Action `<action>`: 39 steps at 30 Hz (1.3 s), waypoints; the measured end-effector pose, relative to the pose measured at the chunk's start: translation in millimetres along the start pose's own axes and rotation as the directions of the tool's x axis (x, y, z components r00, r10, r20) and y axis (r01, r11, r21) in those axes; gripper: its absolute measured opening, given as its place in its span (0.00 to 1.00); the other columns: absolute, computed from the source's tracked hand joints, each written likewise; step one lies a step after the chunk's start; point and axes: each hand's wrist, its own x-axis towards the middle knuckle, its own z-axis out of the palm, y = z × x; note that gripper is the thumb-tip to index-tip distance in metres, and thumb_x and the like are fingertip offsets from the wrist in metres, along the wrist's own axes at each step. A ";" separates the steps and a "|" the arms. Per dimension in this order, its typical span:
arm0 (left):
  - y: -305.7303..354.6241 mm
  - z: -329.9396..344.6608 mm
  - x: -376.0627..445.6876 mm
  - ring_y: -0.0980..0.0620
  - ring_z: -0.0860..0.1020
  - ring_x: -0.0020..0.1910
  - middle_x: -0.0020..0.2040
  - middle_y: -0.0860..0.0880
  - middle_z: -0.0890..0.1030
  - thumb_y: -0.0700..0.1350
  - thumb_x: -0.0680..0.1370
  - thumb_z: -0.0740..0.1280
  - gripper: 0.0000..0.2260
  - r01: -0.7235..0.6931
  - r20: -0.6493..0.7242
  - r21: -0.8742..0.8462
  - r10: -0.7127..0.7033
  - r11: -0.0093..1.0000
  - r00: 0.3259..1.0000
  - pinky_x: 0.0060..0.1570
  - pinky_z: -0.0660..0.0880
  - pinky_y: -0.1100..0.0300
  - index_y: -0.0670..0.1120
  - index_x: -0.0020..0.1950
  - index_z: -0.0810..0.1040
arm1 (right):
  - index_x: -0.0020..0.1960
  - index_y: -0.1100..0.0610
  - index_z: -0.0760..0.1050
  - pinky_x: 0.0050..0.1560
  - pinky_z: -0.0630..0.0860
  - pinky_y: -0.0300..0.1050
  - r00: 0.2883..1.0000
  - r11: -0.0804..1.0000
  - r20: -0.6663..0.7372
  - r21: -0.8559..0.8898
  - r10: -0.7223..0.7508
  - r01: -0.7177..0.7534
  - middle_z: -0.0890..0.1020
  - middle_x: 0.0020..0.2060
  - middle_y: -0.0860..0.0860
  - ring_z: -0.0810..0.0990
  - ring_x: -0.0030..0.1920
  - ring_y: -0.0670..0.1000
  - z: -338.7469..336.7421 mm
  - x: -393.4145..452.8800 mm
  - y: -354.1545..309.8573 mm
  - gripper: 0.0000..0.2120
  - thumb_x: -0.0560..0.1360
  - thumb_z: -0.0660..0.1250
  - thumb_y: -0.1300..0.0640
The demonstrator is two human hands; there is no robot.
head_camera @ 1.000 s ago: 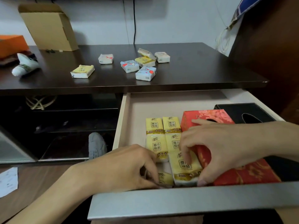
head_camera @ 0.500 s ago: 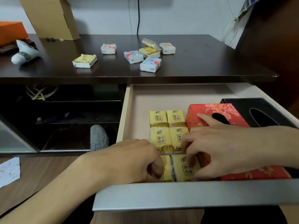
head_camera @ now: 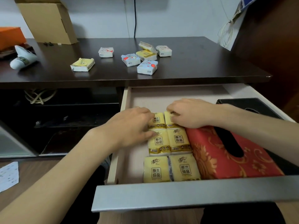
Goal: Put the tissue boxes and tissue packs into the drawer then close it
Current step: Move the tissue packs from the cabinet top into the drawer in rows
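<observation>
The open drawer (head_camera: 194, 191) holds several yellow tissue packs (head_camera: 184, 168) in two columns, a red patterned tissue box (head_camera: 210, 159) to their right, and a black tissue box (head_camera: 239, 102) at the far right, partly hidden by my right forearm. My left hand (head_camera: 129, 126) lies over the rear left yellow pack, thumb and fingers around it. My right hand (head_camera: 191, 113) pinches the rear right yellow pack at its far edge. Several loose small tissue packs (head_camera: 147, 67) lie on the dark tabletop above, among them a yellow one (head_camera: 82, 64) and a white one (head_camera: 106, 52).
A cardboard box (head_camera: 48, 18) leans against the wall at the back left, next to an orange box (head_camera: 11, 36) and a white object (head_camera: 22, 58). A paper bag (head_camera: 233, 29) hangs at the right. The drawer's left part is bare. A paper sheet (head_camera: 8, 175) lies on the floor.
Both hands have moved from the front row of yellow packs, near the drawer front, to the rear row. The front two packs now lie uncovered and flat.
</observation>
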 end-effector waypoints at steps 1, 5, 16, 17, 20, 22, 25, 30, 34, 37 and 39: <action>0.4 3.2 7.9 0.47 0.73 0.64 0.63 0.49 0.76 0.62 0.78 0.63 0.24 0.012 0.032 0.005 -0.012 1.000 0.999 0.62 0.71 0.49 0.48 0.68 0.72 | 0.62 0.54 0.76 0.61 0.75 0.58 1.000 1.000 0.008 0.011 0.027 -0.028 0.80 0.63 0.54 0.77 0.64 0.59 2.9 4.1 0.1 0.15 0.79 0.59 0.53; -1.5 7.6 36.8 0.46 0.73 0.62 0.59 0.48 0.76 0.62 0.77 0.64 0.22 0.052 0.062 -0.001 -0.051 0.999 0.997 0.58 0.72 0.46 0.49 0.64 0.72 | 0.59 0.52 0.77 0.58 0.75 0.56 0.998 0.998 0.015 0.014 0.068 -0.068 0.81 0.62 0.54 0.77 0.62 0.60 5.9 9.6 1.1 0.15 0.76 0.57 0.54; -14.0 -0.2 50.0 0.46 0.77 0.56 0.56 0.50 0.80 0.60 0.76 0.65 0.17 0.148 0.059 -0.129 -0.142 0.981 0.988 0.51 0.75 0.51 0.53 0.59 0.79 | 0.62 0.47 0.80 0.61 0.76 0.55 0.993 0.983 -0.110 0.183 0.053 -0.032 0.81 0.64 0.49 0.78 0.64 0.57 8.7 10.2 4.5 0.18 0.76 0.60 0.56; -16.8 -4.8 47.5 0.47 0.77 0.57 0.57 0.51 0.81 0.59 0.77 0.64 0.15 0.150 0.009 -0.128 -0.150 0.980 0.989 0.51 0.75 0.51 0.54 0.59 0.79 | 0.60 0.46 0.81 0.60 0.77 0.54 0.981 0.970 -0.183 0.244 0.065 -0.019 0.83 0.61 0.47 0.80 0.61 0.55 6.4 9.8 5.4 0.17 0.75 0.60 0.55; -28.4 -20.0 39.0 0.50 0.78 0.53 0.52 0.57 0.81 0.58 0.77 0.62 0.11 0.184 -0.188 -0.156 -0.212 0.970 0.959 0.46 0.74 0.52 0.57 0.54 0.80 | 0.51 0.43 0.83 0.52 0.78 0.50 0.859 0.916 -0.489 0.396 0.151 0.064 0.85 0.50 0.41 0.82 0.49 0.48 -8.5 12.5 8.6 0.14 0.74 0.61 0.54; -37.1 -27.3 35.3 0.51 0.79 0.49 0.46 0.59 0.80 0.56 0.77 0.61 0.09 0.202 -0.330 -0.202 -0.261 0.958 0.907 0.43 0.74 0.54 0.57 0.50 0.80 | 0.48 0.43 0.83 0.49 0.77 0.48 0.755 0.873 -0.627 0.460 0.191 0.161 0.85 0.45 0.40 0.81 0.46 0.46 -24.6 23.0 11.8 0.12 0.74 0.62 0.54; -49.2 -28.4 36.0 0.53 0.77 0.49 0.47 0.57 0.78 0.51 0.78 0.62 0.08 0.199 -0.526 -0.264 -0.314 0.944 0.790 0.44 0.75 0.53 0.54 0.51 0.80 | 0.54 0.44 0.82 0.49 0.73 0.49 0.710 0.843 -0.667 0.500 0.228 0.199 0.82 0.51 0.42 0.77 0.53 0.47 -46.7 56.8 19.0 0.10 0.76 0.66 0.53; -66.0 -18.9 61.2 0.51 0.71 0.61 0.62 0.50 0.75 0.47 0.77 0.65 0.16 0.224 -0.633 -0.304 -0.372 0.926 0.679 0.54 0.70 0.58 0.48 0.65 0.77 | 0.75 0.49 0.70 0.67 0.71 0.56 0.884 0.832 -0.443 0.540 0.150 0.129 0.74 0.72 0.48 0.71 0.71 0.51 -57.9 114.4 19.4 0.34 0.73 0.70 0.36; -82.3 -19.1 93.0 0.48 0.67 0.71 0.72 0.48 0.70 0.49 0.78 0.63 0.23 0.307 -0.490 -0.434 -0.508 0.847 0.709 0.63 0.68 0.53 0.46 0.73 0.70 | 0.73 0.46 0.72 0.65 0.73 0.53 0.902 0.855 -0.413 0.506 0.128 0.111 0.76 0.70 0.48 0.74 0.68 0.51 -48.8 129.9 41.8 0.27 0.75 0.70 0.41; -97.4 -30.9 117.5 0.47 0.58 0.77 0.79 0.47 0.62 0.50 0.78 0.63 0.27 0.380 -0.387 -0.449 -0.559 0.809 0.733 0.69 0.63 0.47 0.46 0.77 0.65 | 0.69 0.47 0.73 0.52 0.73 0.45 0.887 0.747 -0.382 0.661 0.257 0.068 0.77 0.65 0.51 0.76 0.59 0.51 -41.4 129.6 63.6 0.23 0.76 0.72 0.49; -102.3 -35.2 131.8 0.46 0.51 0.80 0.81 0.47 0.55 0.52 0.79 0.61 0.28 0.418 -0.312 -0.390 -0.545 0.821 0.778 0.72 0.59 0.43 0.47 0.78 0.61 | 0.66 0.47 0.73 0.47 0.72 0.43 0.880 0.715 -0.378 0.696 0.287 0.065 0.76 0.62 0.51 0.76 0.55 0.50 -38.9 132.3 66.6 0.21 0.75 0.73 0.51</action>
